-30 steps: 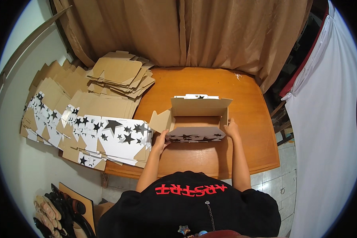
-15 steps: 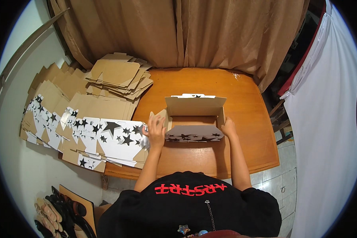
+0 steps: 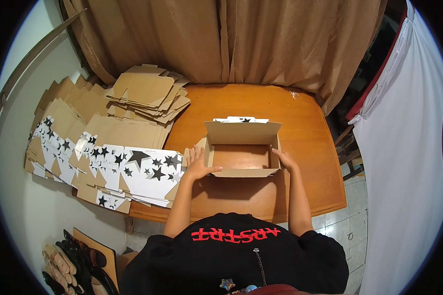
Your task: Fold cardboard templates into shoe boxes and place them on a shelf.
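Observation:
A cardboard box (image 3: 243, 132) stands partly folded on the table, brown inside, with white star-printed card at its far edge. Orange wood shows through its middle, between the walls. At its left end my left hand (image 3: 198, 164) lies with fingers spread, thumb along the corner of the near wall (image 3: 243, 173). A brown flap sticks out beside those fingers. My right hand (image 3: 286, 160) grips the right end wall, thumb over its top edge; its other fingers are partly hidden outside.
Flat box blanks (image 3: 152, 169) with black stars cover the table's left side. Behind them rises a stack of plain brown blanks (image 3: 140, 91). A brown curtain (image 3: 221, 39) hangs at the far edge, a white cloth (image 3: 398, 147) at the right. Shoes (image 3: 66, 263) sit at lower left.
The near wall has swung from leaning in over the opening to a lower, more outward position. My left hand has come down onto the left corner; my right thumb has moved over the right wall.

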Demonstrator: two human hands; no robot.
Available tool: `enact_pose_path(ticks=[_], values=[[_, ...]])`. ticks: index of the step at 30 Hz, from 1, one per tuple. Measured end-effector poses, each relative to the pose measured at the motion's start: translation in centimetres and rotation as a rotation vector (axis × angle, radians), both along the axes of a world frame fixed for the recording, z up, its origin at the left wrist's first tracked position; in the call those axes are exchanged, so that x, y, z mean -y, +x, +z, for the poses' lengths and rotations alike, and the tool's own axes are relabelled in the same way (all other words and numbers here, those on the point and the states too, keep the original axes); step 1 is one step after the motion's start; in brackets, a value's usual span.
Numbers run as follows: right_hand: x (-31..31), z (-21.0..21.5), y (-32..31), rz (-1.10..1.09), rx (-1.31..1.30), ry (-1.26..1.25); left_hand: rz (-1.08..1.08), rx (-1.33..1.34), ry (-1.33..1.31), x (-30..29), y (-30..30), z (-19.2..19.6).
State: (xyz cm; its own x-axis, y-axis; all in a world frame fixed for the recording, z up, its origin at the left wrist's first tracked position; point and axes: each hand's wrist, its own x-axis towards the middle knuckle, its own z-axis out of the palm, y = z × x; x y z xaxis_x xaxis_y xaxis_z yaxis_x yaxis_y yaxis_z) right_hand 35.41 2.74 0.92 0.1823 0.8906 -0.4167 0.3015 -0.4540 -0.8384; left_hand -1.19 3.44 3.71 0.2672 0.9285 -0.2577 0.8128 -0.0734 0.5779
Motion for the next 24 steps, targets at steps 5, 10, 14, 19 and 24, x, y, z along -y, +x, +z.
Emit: enact_pose_path(ticks=[5, 10, 14, 19, 24], values=[[0.5, 0.9, -0.1, 0.01, -0.347, -0.119, -0.026, -0.064, -0.062, 0.1, 0.1, -0.3], [0.2, -1.2, 1.1, 0.05, -0.498, -0.059, -0.033, -0.116, -0.04, 0.4, 0.7, -0.8], [1.5, -0.6, -0.7, -0.099, -0.67, -0.105, -0.02, -0.108, -0.042, 0.8, 0.3, -0.9], [0.9, -1.8, 0.3, -0.028, -0.549, -0.092, -0.038, -0.109, -0.002, 0.6, 0.9, -0.7], [0.5, 1.3, -1.9, -0.037, 0.712, 0.063, 0.05, -0.171, -0.015, 0.6, 1.8, -0.4]])
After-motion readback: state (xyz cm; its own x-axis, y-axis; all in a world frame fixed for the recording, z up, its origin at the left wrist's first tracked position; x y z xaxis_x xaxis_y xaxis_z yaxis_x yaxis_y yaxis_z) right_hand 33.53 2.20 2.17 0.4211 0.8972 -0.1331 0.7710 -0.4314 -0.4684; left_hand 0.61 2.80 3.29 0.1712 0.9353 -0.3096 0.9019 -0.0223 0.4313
